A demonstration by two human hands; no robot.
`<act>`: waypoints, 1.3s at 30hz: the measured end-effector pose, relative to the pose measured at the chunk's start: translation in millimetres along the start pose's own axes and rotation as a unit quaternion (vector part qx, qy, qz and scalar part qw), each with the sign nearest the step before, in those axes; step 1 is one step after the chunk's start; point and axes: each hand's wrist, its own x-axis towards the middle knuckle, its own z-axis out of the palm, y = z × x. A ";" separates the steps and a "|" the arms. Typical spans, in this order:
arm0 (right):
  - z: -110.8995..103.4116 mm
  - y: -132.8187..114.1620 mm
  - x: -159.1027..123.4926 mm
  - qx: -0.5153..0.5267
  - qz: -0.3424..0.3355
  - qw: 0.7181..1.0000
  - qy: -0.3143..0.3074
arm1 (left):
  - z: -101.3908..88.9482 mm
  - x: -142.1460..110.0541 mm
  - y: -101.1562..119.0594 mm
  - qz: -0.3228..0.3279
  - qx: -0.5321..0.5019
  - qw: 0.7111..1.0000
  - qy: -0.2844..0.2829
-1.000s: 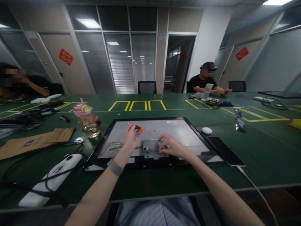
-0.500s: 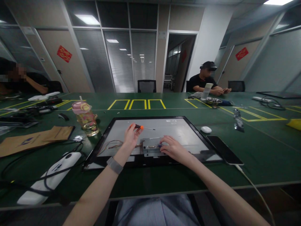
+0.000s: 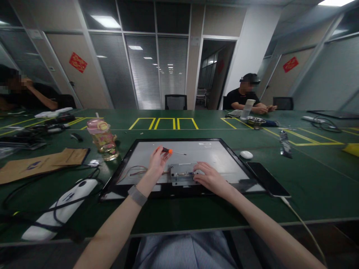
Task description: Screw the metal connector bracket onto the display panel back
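A flat display panel [image 3: 224, 164] with a black frame lies back-up on the table in front of me. On its near middle sits a metal bracket [image 3: 179, 180] with connector ports along it, and thin wires [image 3: 134, 170] run from its left side. My left hand [image 3: 157, 160] holds a screwdriver [image 3: 169, 151] with an orange and black handle, its shaft pointing right, above the panel. My right hand [image 3: 209, 177] has its fingers curled round the right end of the bracket; the fingertips partly hide what they touch there.
To the left are a power strip [image 3: 63, 209] with black cables, a paper bag [image 3: 39, 164] and a pink-lidded bottle [image 3: 102, 140]. A phone [image 3: 266, 179] on a cable and a white earbud case [image 3: 246, 154] lie right. Two people sit across the table.
My right hand has shifted very slightly right along the bracket. The screwdriver stays in my left hand, and the whole view has moved a little.
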 end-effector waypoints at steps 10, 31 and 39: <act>-15.2 1.8 3.2 0.031 0.021 0.997 -0.063 | 3.4 -7.0 2.9 0.040 0.031 0.998 -0.042; -20.7 -6.7 -9.2 0.049 0.068 0.994 -0.069 | 11.7 -24.7 2.7 0.239 0.253 0.927 -0.142; -14.3 27.8 9.2 0.062 0.195 0.979 -0.007 | 12.0 -38.0 -8.6 0.240 0.328 0.879 -0.248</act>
